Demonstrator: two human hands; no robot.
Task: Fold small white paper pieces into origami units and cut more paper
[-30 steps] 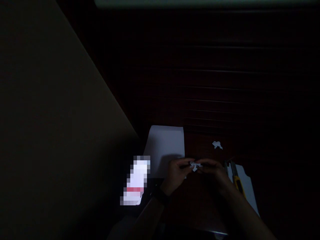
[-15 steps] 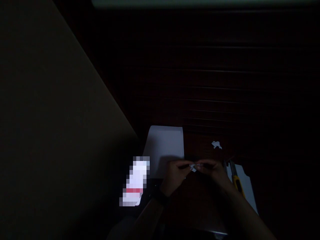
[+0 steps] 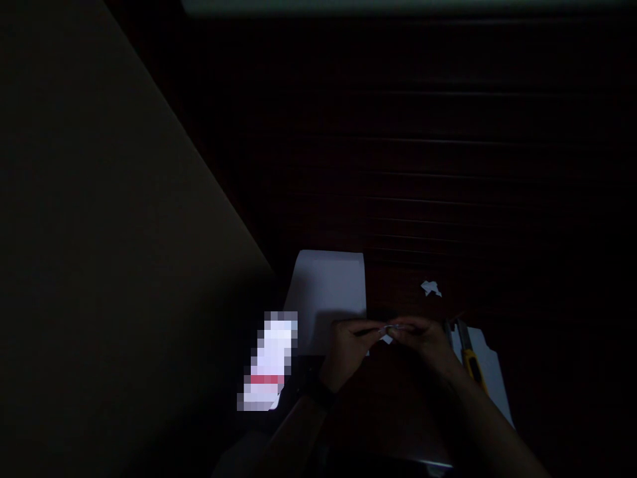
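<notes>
My left hand [image 3: 349, 350], with a dark band at the wrist, pinches one side of a small folded piece of white paper [image 3: 387, 338]. Opposite it, my right hand [image 3: 426, 340] pinches the other side, so the fingertips of both hands almost meet. The fingers cover most of the paper, and its folds are too dim to make out. Behind my left hand lies a white sheet of paper [image 3: 331, 285]. A small folded white paper shape [image 3: 430, 288] rests on the dark table beyond my right hand.
A yellow utility knife [image 3: 474, 368] lies on white paper [image 3: 492, 362] to the right, by my right forearm. On the left a lit phone [image 3: 271, 362] with a blurred-out screen leans near the pale wall [image 3: 124, 232]. The room is very dark.
The fingers have shifted slightly around the small paper, and less of it shows between them. Both hands stay in almost the same place.
</notes>
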